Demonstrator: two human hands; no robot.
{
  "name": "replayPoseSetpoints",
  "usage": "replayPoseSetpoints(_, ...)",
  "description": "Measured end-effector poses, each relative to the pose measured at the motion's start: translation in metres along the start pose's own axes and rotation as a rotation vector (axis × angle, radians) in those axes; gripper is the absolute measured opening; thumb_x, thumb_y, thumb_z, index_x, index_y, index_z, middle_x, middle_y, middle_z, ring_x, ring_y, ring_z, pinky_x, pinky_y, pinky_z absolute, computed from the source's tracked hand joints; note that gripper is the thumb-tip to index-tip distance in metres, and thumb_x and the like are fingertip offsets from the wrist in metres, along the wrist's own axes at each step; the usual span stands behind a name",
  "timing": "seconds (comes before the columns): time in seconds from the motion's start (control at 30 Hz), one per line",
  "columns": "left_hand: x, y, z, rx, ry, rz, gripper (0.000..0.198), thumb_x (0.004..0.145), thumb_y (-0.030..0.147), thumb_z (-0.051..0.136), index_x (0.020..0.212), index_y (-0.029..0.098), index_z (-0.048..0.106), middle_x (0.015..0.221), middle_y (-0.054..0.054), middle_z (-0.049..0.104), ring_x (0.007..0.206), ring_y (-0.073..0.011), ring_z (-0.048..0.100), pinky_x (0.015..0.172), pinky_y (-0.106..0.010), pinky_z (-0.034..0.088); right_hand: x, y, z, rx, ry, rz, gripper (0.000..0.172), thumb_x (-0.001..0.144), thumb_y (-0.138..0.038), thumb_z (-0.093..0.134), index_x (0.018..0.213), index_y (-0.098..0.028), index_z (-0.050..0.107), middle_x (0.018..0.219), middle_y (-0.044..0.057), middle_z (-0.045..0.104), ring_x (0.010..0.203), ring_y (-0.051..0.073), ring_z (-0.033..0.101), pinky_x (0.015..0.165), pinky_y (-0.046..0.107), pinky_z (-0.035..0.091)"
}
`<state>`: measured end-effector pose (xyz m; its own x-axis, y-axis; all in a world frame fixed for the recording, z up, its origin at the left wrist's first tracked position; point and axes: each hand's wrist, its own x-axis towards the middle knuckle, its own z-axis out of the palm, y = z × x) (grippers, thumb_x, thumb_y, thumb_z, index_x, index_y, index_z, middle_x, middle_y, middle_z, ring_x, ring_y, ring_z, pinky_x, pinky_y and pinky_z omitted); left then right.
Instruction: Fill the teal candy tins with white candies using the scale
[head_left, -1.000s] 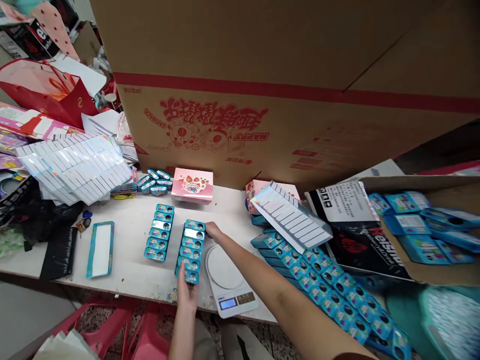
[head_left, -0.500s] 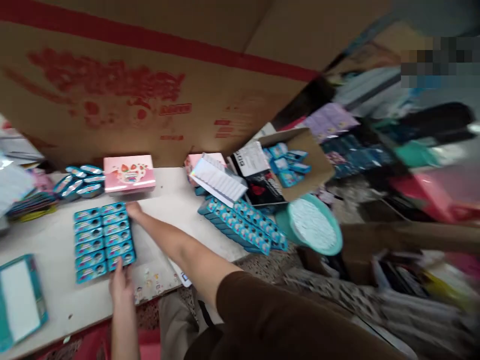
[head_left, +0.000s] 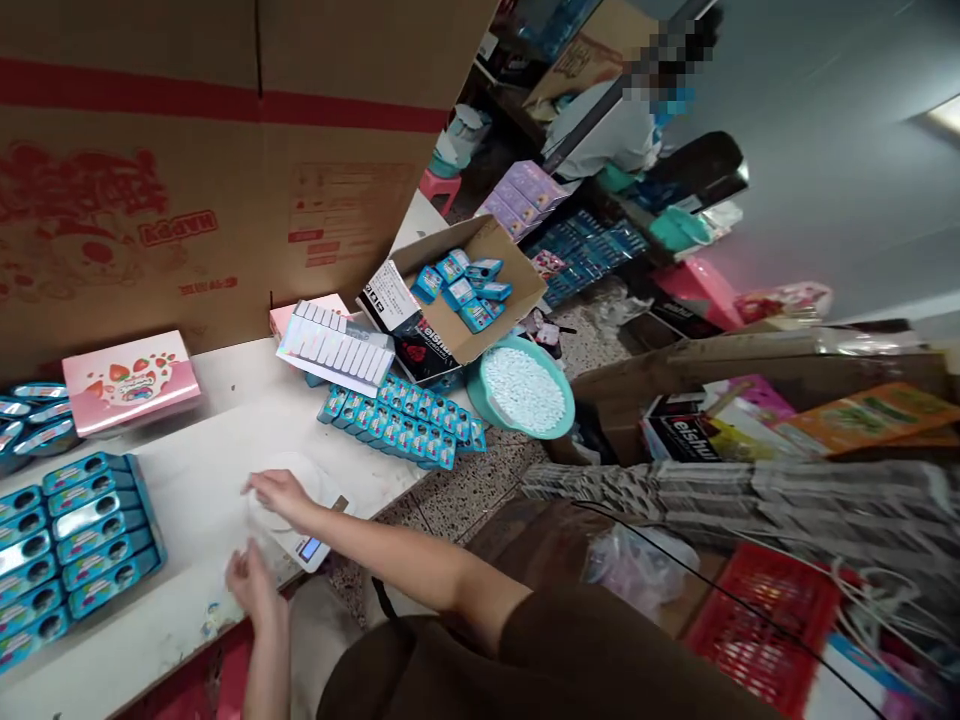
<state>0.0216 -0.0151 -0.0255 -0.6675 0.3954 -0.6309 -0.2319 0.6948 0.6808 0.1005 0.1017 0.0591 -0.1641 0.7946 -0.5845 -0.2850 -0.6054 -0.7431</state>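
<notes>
My right hand [head_left: 279,494] hovers over the white kitchen scale [head_left: 300,530] at the table's front edge, fingers loosely curved and holding nothing. My left hand [head_left: 251,588] is just below it at the table edge, fingers together, with nothing in it that I can see. Two rows of small teal tins [head_left: 71,540] lie pressed together at the far left of the white table [head_left: 217,440], apart from both hands. More teal tins [head_left: 401,418] lie in rows at the table's right end.
A big brown carton [head_left: 225,150] walls the back. A pink box [head_left: 129,380], a sticker sheet [head_left: 334,348], an open carton of teal packs [head_left: 465,290] and a teal bowl of white pellets [head_left: 523,392] sit right. A person [head_left: 600,130] works beyond. Boxes and a red crate [head_left: 757,610] crowd the floor.
Both hands let go of the two tin rows and drew back to the scale. The view swung hard to the right, showing the floor clutter and a person.
</notes>
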Motion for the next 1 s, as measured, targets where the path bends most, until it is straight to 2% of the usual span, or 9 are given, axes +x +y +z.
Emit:
replayPoseSetpoints(0.1, -0.032, -0.013, 0.029, 0.083, -0.022, 0.238, 0.052, 0.068, 0.051, 0.061, 0.107, 0.02, 0.046, 0.106, -0.008, 0.053, 0.105, -0.0231, 0.053, 0.089, -0.04, 0.045, -0.066, 0.014, -0.085, -0.021, 0.113, 0.096, 0.048, 0.059, -0.061, 0.064, 0.052, -0.019, 0.043, 0.046, -0.007, 0.031, 0.044, 0.005, 0.024, 0.044, 0.022, 0.015)
replayPoseSetpoints(0.17, -0.023, -0.005, 0.022, 0.16, 0.141, 0.369, 0.049, 0.073, 0.048, 0.058, 0.11, 0.018, 0.046, 0.114, -0.012, 0.051, 0.112, -0.0252, 0.048, 0.093, -0.042, 0.042, -0.105, 0.02, -0.137, -0.057, 0.151, 0.177, 0.051, 0.054, -0.065, 0.065, 0.053, -0.021, 0.04, 0.046, -0.009, 0.026, 0.043, 0.005, 0.02, 0.043, 0.023, 0.013)
replayPoseSetpoints(0.23, 0.001, 0.012, -0.009, 0.28, 0.492, 0.387, 0.045, 0.078, 0.041, 0.052, 0.114, 0.016, 0.043, 0.119, -0.016, 0.049, 0.119, -0.0292, 0.042, 0.098, -0.048, 0.036, -0.131, 0.024, -0.181, -0.117, 0.207, 0.226, 0.052, 0.052, -0.067, 0.065, 0.053, -0.022, 0.039, 0.046, -0.009, 0.023, 0.041, 0.006, 0.017, 0.043, 0.024, 0.012)
replayPoseSetpoints(0.3, 0.029, 0.032, -0.057, 0.314, 0.862, 0.197, 0.044, 0.084, 0.034, 0.045, 0.12, 0.01, 0.037, 0.124, -0.023, 0.043, 0.122, -0.0345, 0.038, 0.097, -0.053, 0.032, -0.147, 0.027, -0.213, -0.19, 0.235, 0.228, 0.055, 0.053, -0.068, 0.065, 0.051, -0.022, 0.035, 0.048, -0.007, 0.026, 0.042, 0.006, 0.02, 0.042, 0.025, 0.015)
replayPoseSetpoints(0.4, 0.064, 0.052, -0.127, 0.429, 1.033, 0.175, 0.055, 0.085, 0.028, 0.043, 0.129, 0.002, 0.023, 0.135, -0.029, 0.029, 0.128, -0.0405, 0.027, 0.097, -0.056, 0.03, -0.161, 0.032, -0.241, -0.297, 0.267, 0.236, 0.056, 0.053, -0.069, 0.064, 0.051, -0.022, 0.033, 0.05, -0.005, 0.03, 0.044, 0.008, 0.027, 0.042, 0.025, 0.022)
replayPoseSetpoints(0.57, 0.1, 0.051, -0.201, 0.773, 0.807, 0.269, 0.053, 0.081, 0.026, 0.056, 0.124, 0.002, 0.037, 0.132, -0.025, 0.038, 0.123, -0.0396, 0.036, 0.096, -0.061, 0.029, -0.173, 0.045, -0.244, -0.435, 0.271, 0.316, 0.053, 0.055, -0.069, 0.061, 0.05, -0.024, 0.035, 0.051, -0.004, 0.032, 0.044, 0.011, 0.031, 0.043, 0.027, 0.025)
replayPoseSetpoints(0.7, 0.094, 0.031, -0.233, 0.893, 0.635, 0.274, 0.039, 0.086, 0.033, 0.052, 0.119, 0.011, 0.049, 0.119, -0.012, 0.052, 0.104, -0.0227, 0.054, 0.087, -0.047, 0.046, -0.17, 0.052, -0.219, -0.478, 0.216, 0.377, 0.051, 0.055, -0.068, 0.062, 0.048, -0.023, 0.038, 0.048, -0.004, 0.032, 0.042, 0.011, 0.028, 0.043, 0.027, 0.023)
replayPoseSetpoints(0.9, 0.009, -0.025, -0.242, 0.959, 0.447, 0.31, 0.035, 0.086, 0.036, 0.052, 0.114, 0.015, 0.053, 0.114, -0.009, 0.056, 0.099, -0.0195, 0.056, 0.083, -0.041, 0.049, -0.159, 0.054, -0.164, -0.474, 0.138, 0.312, 0.054, 0.056, -0.07, 0.06, 0.049, -0.022, 0.036, 0.047, -0.006, 0.03, 0.043, 0.009, 0.023, 0.044, 0.025, 0.016)
replayPoseSetpoints(1.0, -0.046, -0.061, -0.241, 0.989, 0.335, 0.349, 0.023, 0.083, 0.035, 0.051, 0.079, 0.015, 0.061, 0.078, -0.007, 0.06, 0.087, -0.0236, 0.056, 0.079, -0.042, 0.045, -0.153, 0.057, -0.148, -0.457, 0.137, 0.288, 0.055, 0.056, -0.072, 0.058, 0.05, -0.022, 0.035, 0.046, -0.007, 0.028, 0.043, 0.008, 0.022, 0.044, 0.024, 0.016)
